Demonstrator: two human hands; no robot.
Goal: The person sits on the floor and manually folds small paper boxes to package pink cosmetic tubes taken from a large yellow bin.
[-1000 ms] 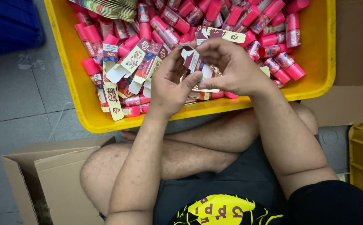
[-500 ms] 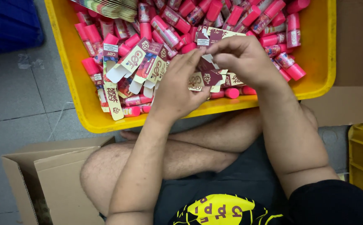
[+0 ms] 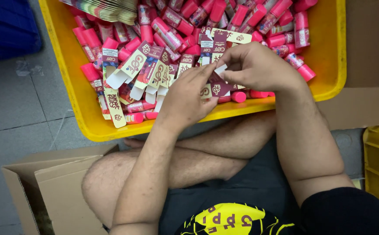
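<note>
Maroon card is what we are folding: left hand [image 3: 189, 98] and right hand [image 3: 257, 67] both pinch a small carton [image 3: 215, 87] over the yellow bin's [image 3: 328, 82] near rim, with pink tubes [image 3: 259, 17] beyond, so closing its flap seems next.

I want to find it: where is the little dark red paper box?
In the head view, the small dark red cardboard carton sits between the left hand and right hand, over the yellow plastic tub's near rim.
</note>
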